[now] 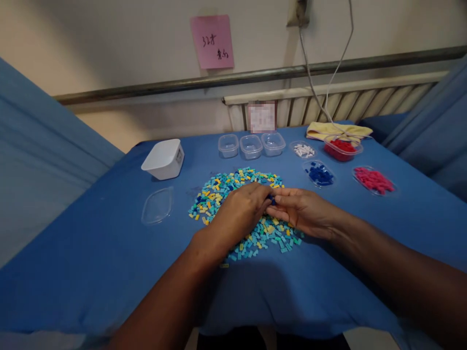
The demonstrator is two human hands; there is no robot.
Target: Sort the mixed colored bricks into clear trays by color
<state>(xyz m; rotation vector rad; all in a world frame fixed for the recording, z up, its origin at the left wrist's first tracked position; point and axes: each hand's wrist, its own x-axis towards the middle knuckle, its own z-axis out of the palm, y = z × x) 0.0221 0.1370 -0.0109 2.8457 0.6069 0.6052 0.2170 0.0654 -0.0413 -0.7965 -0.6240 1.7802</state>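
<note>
Pinching small dark-blue bricks (272, 199) in the right hand (310, 211), over a mixed heap (255, 243); meeting them with the left hand (241, 204), in a grip impossible to tell; probably handling as light, stiff, slightly slippery, best taken by long sides; beyond, facing a blue-filled tray (332, 176).

Table (120, 243): brick pile (233, 182) mid; tub (164, 158) left-rear of it, empty lid (157, 206) before tub. Three cups (251, 147) in a row behind pile, note card (262, 116) behind them. Right side: four brick-filled containers (319, 174), cloth (337, 131) behind.
</note>
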